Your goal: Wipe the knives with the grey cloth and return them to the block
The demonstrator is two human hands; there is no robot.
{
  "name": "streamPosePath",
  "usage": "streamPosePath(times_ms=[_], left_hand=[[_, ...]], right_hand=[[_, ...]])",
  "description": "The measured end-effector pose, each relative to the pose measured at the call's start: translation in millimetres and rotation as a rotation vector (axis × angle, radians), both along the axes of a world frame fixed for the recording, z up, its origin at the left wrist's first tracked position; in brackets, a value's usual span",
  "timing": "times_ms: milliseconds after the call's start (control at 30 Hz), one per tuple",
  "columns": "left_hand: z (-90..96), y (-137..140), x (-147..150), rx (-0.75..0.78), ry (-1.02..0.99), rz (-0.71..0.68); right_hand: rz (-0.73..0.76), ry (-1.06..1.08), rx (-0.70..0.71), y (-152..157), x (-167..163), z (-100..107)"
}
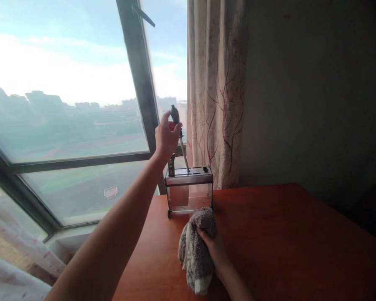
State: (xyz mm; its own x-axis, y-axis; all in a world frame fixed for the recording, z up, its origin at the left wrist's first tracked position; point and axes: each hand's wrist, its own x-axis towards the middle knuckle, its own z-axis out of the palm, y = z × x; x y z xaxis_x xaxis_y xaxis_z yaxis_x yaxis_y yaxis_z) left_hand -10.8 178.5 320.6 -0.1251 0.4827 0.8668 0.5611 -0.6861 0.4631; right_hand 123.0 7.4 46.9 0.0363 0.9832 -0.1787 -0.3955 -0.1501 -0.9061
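My left hand [168, 136] is closed around the black handle of a honing steel [184, 152]. The steel's thin metal rod slants down, its lower end at a hole in the top of a clear-walled knife block [189, 178]. A second black handle [171, 165] stands up from the block's left end; what it belongs to is hidden. Nearer to me, my right hand [213, 246] grips a bunched grey, fluffy towel [198, 246] with a pale edge, held in front of the block.
The block stands at the far left of a reddish-brown wooden table [269, 238]. Close behind it are a dark-framed window [141, 83] and a patterned curtain [216, 92]. A dark wall [301, 92] rises at the right, and another curtain [15, 251] hangs at lower left.
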Motion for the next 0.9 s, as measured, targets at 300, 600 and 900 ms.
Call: streamPosePath(times_ms=[300, 600, 900], left_hand=[[4.2, 4.4, 6.1, -0.075, 0.184, -0.007], [-29.7, 19.5, 23.3, -0.411, 0.614, 0.211], [-26.7, 3.2, 28.9, -0.463, 0.75, 0.334]], right_hand=[[0.003, -0.013, 0.002, -2.7, 1.2, 6.6], [0.015, -0.001, -0.001, -1.9, 1.2, 1.9], [0.004, -0.006, 0.032, 0.2, -1.5, -2.4]])
